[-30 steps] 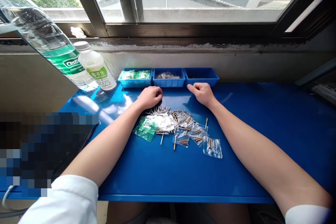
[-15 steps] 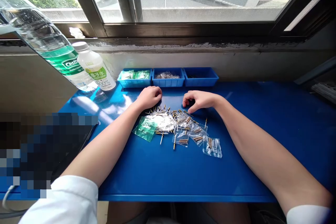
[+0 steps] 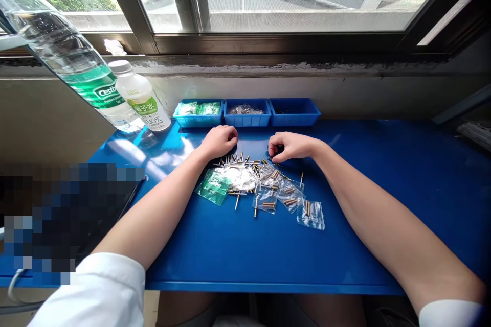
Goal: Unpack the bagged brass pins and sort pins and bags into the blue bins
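Observation:
My left hand (image 3: 220, 141) rests on the blue table just behind the pile, its fingers curled together; anything inside them is hidden. To its right, my right hand (image 3: 288, 146) hovers or rests at the pile's back right edge, fingers bent and thumb close to the index finger, near a small rivet-like piece. Between and in front of them lie loose metal pins (image 3: 237, 200), clear bags with brown pieces (image 3: 290, 202), one separate clear bag (image 3: 311, 215) at the right, and a green bag (image 3: 213, 187) at the left.
Three blue bins stand behind my hands: one with green packets (image 3: 199, 121), one with clear bags (image 3: 246, 120), one with a few dark pieces (image 3: 294, 118). A large water bottle (image 3: 82, 56) and a white bottle (image 3: 143, 102) stand at the back left of the table (image 3: 245, 250).
My right thumb has drawn slightly closer to the bent fingers. My left hand keeps its pose, and the view has shifted slightly.

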The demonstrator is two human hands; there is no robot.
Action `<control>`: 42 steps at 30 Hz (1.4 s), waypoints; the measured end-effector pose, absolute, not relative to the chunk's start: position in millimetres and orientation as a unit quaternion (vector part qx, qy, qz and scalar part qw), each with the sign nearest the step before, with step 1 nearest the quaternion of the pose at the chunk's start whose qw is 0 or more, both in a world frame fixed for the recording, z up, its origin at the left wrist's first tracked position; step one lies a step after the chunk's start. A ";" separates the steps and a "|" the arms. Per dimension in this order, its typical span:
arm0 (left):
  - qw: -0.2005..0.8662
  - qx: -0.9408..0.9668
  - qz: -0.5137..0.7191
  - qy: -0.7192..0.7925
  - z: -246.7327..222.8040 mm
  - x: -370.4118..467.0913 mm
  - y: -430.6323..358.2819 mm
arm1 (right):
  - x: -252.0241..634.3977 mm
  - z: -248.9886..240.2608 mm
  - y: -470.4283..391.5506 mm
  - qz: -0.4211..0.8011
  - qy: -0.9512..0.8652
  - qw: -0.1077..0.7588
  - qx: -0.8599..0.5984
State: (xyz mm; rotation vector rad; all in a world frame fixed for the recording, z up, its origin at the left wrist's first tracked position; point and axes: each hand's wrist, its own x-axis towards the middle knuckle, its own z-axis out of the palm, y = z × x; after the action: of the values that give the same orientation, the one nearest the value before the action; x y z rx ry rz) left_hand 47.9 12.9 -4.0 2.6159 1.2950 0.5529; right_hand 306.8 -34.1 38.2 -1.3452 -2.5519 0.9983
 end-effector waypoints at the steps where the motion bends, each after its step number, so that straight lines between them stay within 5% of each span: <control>1: 0.086 0.877 0.185 0.435 -3.8 48.0 12.8 | 307.1 36.8 -33.9 0.331 -0.833 0.051 -0.441; 7: 0.091 0.877 0.191 0.432 -2.9 48.3 12.3 | 304.8 23.8 -32.6 0.323 -0.813 0.108 -0.472; 19: 0.089 0.876 0.187 0.436 -0.7 49.0 10.4 | 294.5 0.3 -30.3 0.113 -0.821 0.206 -0.520; 29: 0.083 0.878 0.189 0.432 -3.8 47.8 12.6 | 308.1 1.0 -27.5 0.189 -0.825 0.280 -0.454; 42: 0.087 0.876 0.195 0.433 -3.2 48.8 12.4 | 300.4 -1.8 -25.9 0.118 -0.828 0.220 -0.503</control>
State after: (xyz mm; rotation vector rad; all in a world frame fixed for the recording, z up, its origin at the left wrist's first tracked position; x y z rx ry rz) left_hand 48.8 12.4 -3.2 2.6086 1.2902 0.5794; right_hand 300.4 -25.9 -1.8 -1.3914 -2.2889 0.3259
